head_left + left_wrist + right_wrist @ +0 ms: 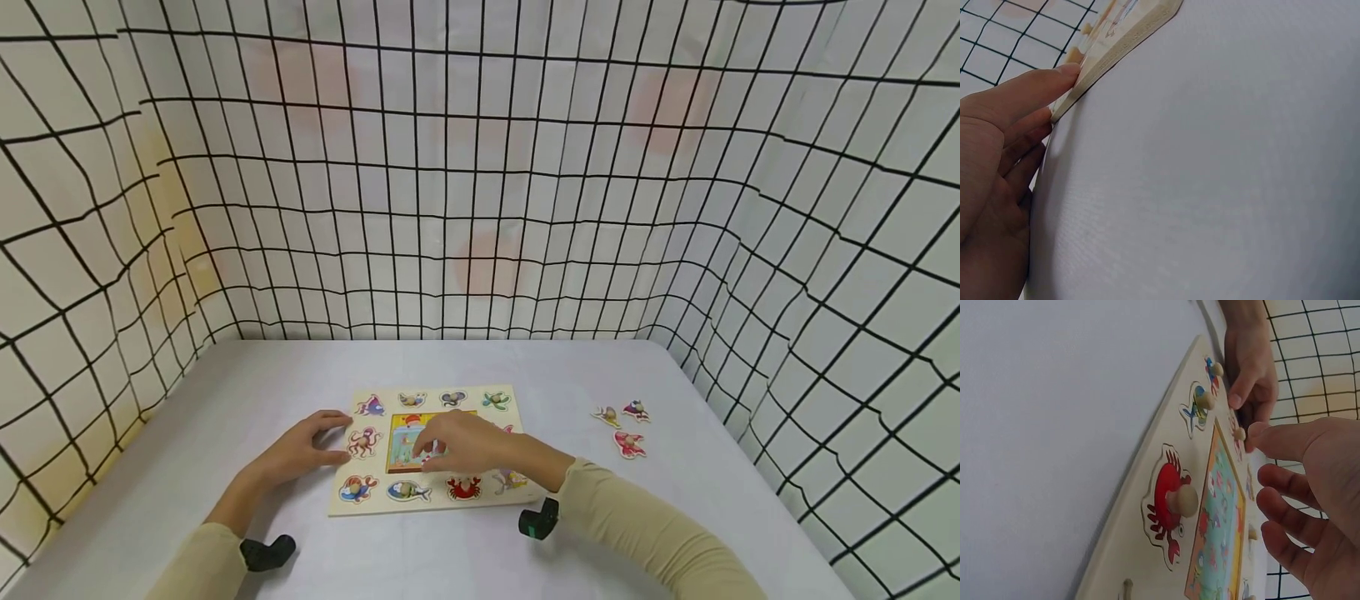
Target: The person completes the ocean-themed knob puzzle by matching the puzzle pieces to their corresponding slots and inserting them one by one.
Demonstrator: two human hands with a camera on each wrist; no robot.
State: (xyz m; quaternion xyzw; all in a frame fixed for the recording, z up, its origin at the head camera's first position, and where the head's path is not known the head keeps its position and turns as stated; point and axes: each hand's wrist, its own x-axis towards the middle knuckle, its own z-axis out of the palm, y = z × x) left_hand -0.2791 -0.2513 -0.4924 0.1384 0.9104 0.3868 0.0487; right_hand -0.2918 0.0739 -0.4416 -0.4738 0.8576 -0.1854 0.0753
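A wooden peg puzzle board [375, 505] with sea-animal pieces lies flat on the table, a colourful picture at its middle. Against its left edge rest the thumb and fingertips of my left hand [300, 448]; in the left wrist view the thumb [1041, 87] touches the board's side. My right hand [467, 443] hovers over the central picture, its fingers loosely bent with nothing between them. Close to it in the right wrist view are a red crab piece [1166, 494] and a striped fish piece [1196, 407], both with knobs, seated in the board. The right hand partly hides the board's right side.
Right of the board lie three loose pieces: a pink-red one [629, 444], a small pale one [607, 416] and a dark-and-red one [637, 409]. Black netting [465, 200] over white walls encloses the table's back and sides. Dark wrist devices [538, 520] sit by both sleeves.
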